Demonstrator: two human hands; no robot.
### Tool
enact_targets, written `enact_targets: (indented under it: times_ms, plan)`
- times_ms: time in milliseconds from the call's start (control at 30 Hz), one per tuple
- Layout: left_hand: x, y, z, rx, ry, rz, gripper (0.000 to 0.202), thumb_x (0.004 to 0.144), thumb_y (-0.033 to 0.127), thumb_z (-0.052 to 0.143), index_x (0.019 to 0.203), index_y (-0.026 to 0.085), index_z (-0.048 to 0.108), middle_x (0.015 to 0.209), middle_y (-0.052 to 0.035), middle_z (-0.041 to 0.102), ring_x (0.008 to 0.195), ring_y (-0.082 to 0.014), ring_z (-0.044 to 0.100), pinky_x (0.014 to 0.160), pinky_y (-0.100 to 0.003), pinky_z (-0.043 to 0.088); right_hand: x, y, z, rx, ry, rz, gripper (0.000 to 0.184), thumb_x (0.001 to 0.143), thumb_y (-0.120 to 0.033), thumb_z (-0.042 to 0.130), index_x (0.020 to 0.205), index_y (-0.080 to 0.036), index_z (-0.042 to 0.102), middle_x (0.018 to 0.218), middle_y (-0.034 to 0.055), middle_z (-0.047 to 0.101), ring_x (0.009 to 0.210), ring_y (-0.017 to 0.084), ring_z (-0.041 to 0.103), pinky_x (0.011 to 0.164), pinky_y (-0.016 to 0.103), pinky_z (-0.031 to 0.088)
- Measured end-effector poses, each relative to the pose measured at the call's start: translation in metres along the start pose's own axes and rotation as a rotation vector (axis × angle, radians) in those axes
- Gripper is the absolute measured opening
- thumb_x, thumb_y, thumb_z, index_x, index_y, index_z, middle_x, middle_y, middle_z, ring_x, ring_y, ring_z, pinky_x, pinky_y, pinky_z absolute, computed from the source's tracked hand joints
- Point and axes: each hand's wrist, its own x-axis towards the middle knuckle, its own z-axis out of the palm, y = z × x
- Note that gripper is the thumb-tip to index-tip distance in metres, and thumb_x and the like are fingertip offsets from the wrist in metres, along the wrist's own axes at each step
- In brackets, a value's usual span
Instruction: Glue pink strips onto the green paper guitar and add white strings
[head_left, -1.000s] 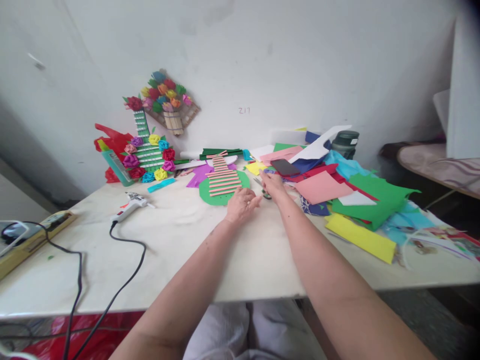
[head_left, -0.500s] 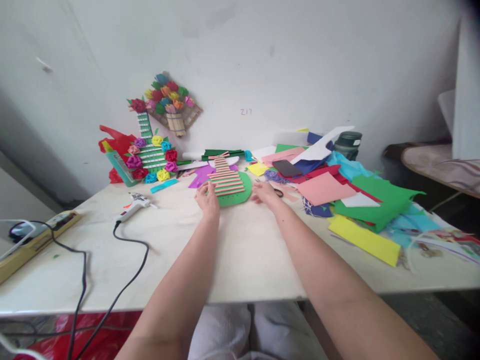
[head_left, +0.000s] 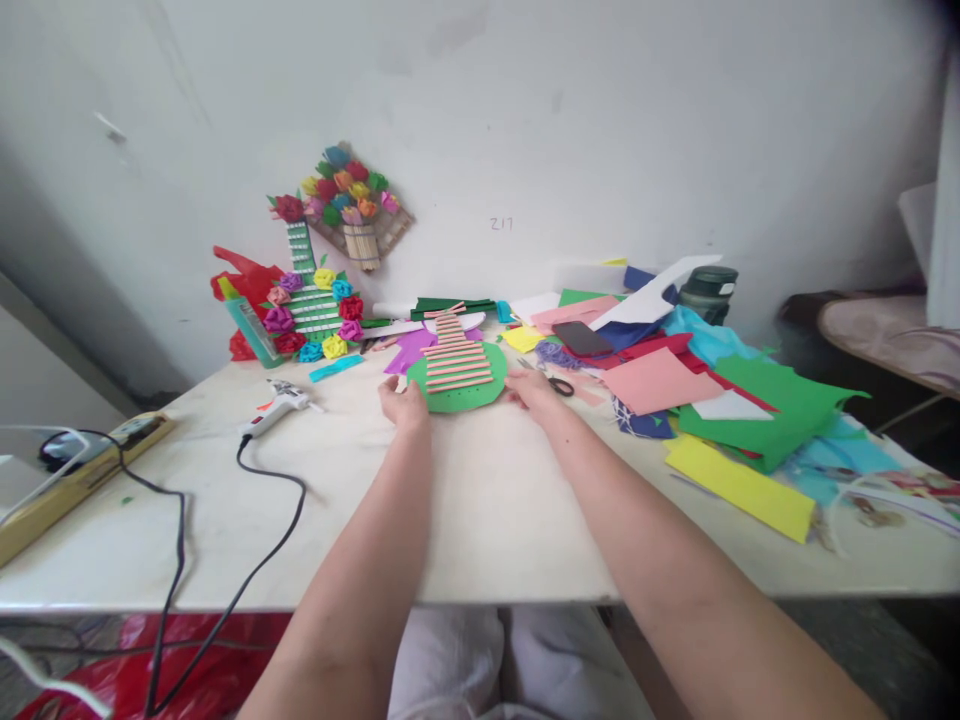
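A green paper piece with several pink strips glued across it lies at the middle of the white table. My left hand grips its left edge, fingers curled on the paper. My right hand rests at its right edge, fingers touching the paper. Small scissors lie just right of my right hand.
A glue gun with a black cord lies at the left. Paper flower crafts lean on the wall. A heap of coloured sheets, a phone and a dark jar fill the right side.
My left hand moved left from the middle of the table onto the green piece's left edge. My right hand left the scissors and came to its right edge.
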Motion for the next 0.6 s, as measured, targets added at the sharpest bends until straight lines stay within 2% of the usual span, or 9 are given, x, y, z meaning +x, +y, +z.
enact_targets:
  times_ms: [167,333,433,600]
  plan:
    - [-0.003,0.001,0.000,-0.068,0.011,-0.028,0.031,0.064,0.015,0.061,0.090,0.018,0.046,0.096,-0.0057,0.053,0.086,-0.0130,0.055,0.076,-0.027,0.044,0.004,0.002,0.000,-0.003,-0.023,-0.022,0.006,0.070,-0.010,0.056,0.071,-0.016,0.053,0.045,-0.0050,0.048,0.033,0.004,0.040,0.028,0.015,0.020]
    - [-0.001,-0.001,0.002,-0.156,-0.001,-0.136,0.035,0.065,0.023,0.062,0.095,0.018,0.044,0.089,-0.0036,0.053,0.077,-0.0110,0.057,0.068,-0.024,0.046,0.008,0.004,-0.003,0.020,-0.085,-0.008,0.014,0.068,-0.005,0.054,0.063,-0.017,0.048,0.043,-0.0062,0.045,0.034,0.004,0.039,0.029,0.015,0.019]
    - [0.002,-0.001,-0.001,-0.155,-0.015,-0.177,0.036,0.066,0.029,0.062,0.095,0.018,0.045,0.081,-0.0022,0.054,0.071,-0.0117,0.056,0.063,-0.025,0.047,0.007,0.001,-0.010,0.062,-0.196,0.020,0.015,0.067,-0.004,0.055,0.064,-0.016,0.047,0.045,-0.0072,0.044,0.035,0.003,0.039,0.030,0.014,0.019]
    - [0.002,0.003,-0.006,-0.043,-0.033,-0.115,0.037,0.060,0.037,0.066,0.085,0.016,0.051,0.079,-0.0025,0.055,0.071,-0.0128,0.056,0.067,-0.027,0.046,0.002,-0.006,-0.024,0.112,-0.389,0.066,0.016,0.065,-0.004,0.059,0.074,-0.014,0.051,0.051,-0.0063,0.047,0.038,0.002,0.039,0.031,0.013,0.020]
